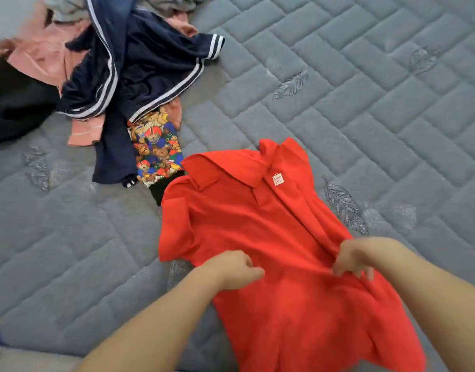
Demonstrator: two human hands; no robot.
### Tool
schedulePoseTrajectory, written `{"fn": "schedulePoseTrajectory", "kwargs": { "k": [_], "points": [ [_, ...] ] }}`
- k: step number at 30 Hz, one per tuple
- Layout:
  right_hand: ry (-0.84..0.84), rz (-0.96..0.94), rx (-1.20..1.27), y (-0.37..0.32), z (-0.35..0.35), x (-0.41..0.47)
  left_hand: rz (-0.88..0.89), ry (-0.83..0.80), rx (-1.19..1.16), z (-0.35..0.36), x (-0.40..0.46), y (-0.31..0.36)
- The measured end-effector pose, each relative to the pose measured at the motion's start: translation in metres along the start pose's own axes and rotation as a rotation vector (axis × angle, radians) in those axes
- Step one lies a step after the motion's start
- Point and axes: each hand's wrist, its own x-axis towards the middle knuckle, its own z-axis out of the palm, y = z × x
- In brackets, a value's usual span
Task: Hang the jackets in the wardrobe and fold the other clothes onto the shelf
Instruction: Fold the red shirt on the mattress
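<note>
Both hands down low: left hand (232, 269) and right hand (355, 257) each pinch the red polo shirt (257, 224), spread collar-away on the grey quilted mattress (365, 103). Beyond it, bear-print fabric (157, 149), then the navy striped jacket (139, 65) heaped with pink clothes (40, 60).

You see a grey quilted mattress (365, 108) filling the frame, brick-pattern stitching throughout, with embroidered feather motifs (290, 85) scattered centre and right.
</note>
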Motion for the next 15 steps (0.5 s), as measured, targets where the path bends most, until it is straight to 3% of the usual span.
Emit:
{"fn": "schedulePoseTrajectory", "kwargs": {
  "k": [2, 4, 7, 11, 13, 15],
  "points": [
    [0.486, -0.163, 0.254, 0.001, -0.017, 0.007, -0.069, 0.484, -0.067, -0.029, 0.001, -0.019],
    [0.782, -0.270, 0.520, -0.008, -0.040, 0.013, -0.199, 0.800, -0.076, -0.056, 0.005, -0.039],
    [0.755, -0.375, 0.997, -0.036, -0.080, 0.026, -0.290, 0.941, -0.020, -0.085, 0.022, -0.062],
    [0.681, -0.281, 1.571, -0.062, -0.126, 0.052, -0.274, 1.064, 0.030, -0.118, 0.061, -0.067],
    [0.582, -0.408, 1.667, -0.068, -0.140, 0.056, -0.256, 1.052, 0.135, -0.131, 0.078, -0.063],
    [0.482, -0.491, 1.524, -0.074, -0.143, 0.052, -0.252, 1.032, 0.215, -0.140, 0.087, -0.062]
  ]
}}
